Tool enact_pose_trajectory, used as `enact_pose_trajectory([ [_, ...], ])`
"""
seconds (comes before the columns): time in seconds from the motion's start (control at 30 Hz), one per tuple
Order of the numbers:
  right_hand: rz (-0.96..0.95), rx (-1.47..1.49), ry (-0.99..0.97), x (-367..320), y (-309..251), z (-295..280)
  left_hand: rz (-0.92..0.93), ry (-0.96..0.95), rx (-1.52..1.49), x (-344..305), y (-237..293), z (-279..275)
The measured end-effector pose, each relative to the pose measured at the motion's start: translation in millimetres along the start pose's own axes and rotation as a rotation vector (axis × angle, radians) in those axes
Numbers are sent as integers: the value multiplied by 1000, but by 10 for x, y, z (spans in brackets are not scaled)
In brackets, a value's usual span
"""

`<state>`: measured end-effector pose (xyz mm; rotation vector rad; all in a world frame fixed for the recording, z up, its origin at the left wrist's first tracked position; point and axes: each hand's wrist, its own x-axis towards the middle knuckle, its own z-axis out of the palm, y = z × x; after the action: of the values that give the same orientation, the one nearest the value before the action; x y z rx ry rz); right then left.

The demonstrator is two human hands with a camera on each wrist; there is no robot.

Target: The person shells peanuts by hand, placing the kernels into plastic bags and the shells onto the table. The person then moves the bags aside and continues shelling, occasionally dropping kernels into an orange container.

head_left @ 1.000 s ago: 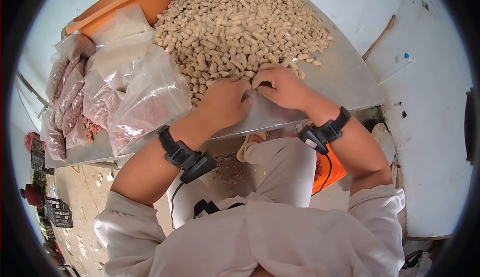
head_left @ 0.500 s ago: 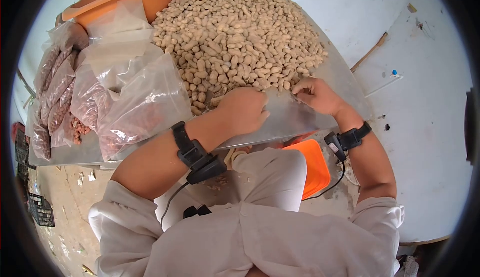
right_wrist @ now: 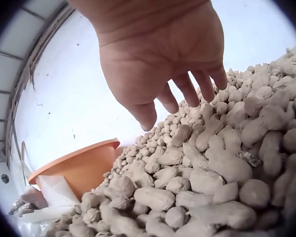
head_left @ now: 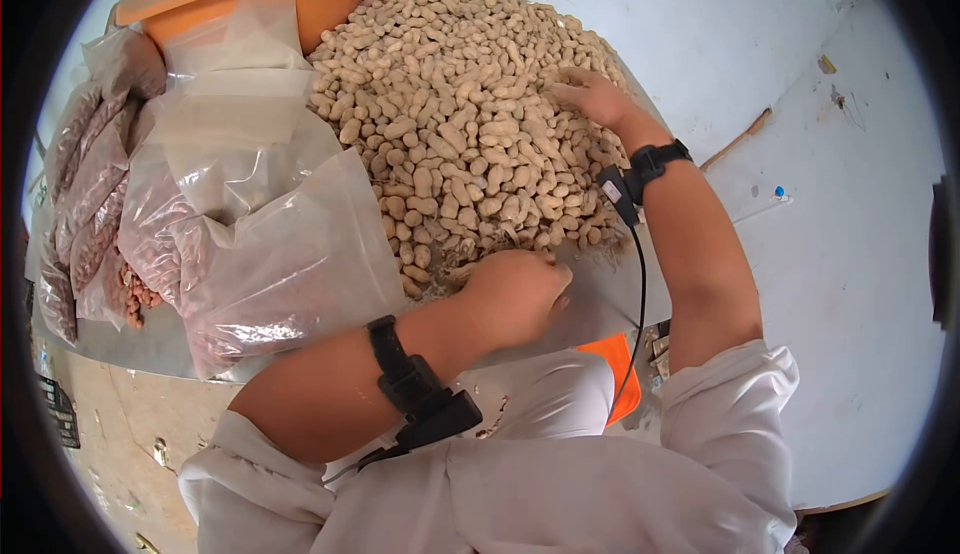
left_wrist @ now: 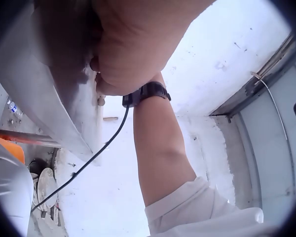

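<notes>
A large heap of unshelled peanuts point(head_left: 470, 124) covers the far part of the metal table point(head_left: 590, 299). Over the heap's right slope, my right hand point(head_left: 598, 99) reaches out palm down. In the right wrist view its fingers point(right_wrist: 187, 91) are straight and spread, tips close over the peanuts, with nothing in the palm. My left hand point(head_left: 515, 299) is at the heap's near edge, beside bits of dry debris point(head_left: 490, 244), its fingers curled in. Its palm is hidden, so I cannot tell whether it holds a peanut.
Clear plastic bags of reddish shelled peanuts point(head_left: 290, 264) lie on the left of the table. Behind them stands an orange basin point(head_left: 330, 9). An orange container point(head_left: 618, 369) is below the table's front edge. A black cable point(head_left: 640, 294) hangs from my right wrist.
My right hand has moved from the table's near edge, beside the left, out over the heap, and its fingers have spread. My left hand has shifted slightly right and nearer my body.
</notes>
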<state>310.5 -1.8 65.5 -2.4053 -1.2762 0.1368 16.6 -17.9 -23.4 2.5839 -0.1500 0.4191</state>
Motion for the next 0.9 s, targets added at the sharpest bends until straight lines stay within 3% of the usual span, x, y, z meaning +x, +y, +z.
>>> enact_pose_trajectory([
  [0.23,-23,-21,-266,289,-434,263,-63,-25,-1,8,10,-15],
  [0.4,-122,61,-296,154,-611,321,-149,-116,-11,58,41,-97],
  [0.57,-260,134,-317,-139,-603,214,-143,-18,-6,76,3,-55],
  [0.6,-358,74,-280,-254,-640,166,-132,18,-1,76,-17,-38],
  [0.83,-513,-18,-335,-836,-621,13,-140,46,8,76,-41,-55],
  [0.9,-431,20,-366,-968,-595,-60,-143,56,9,77,-44,-52],
])
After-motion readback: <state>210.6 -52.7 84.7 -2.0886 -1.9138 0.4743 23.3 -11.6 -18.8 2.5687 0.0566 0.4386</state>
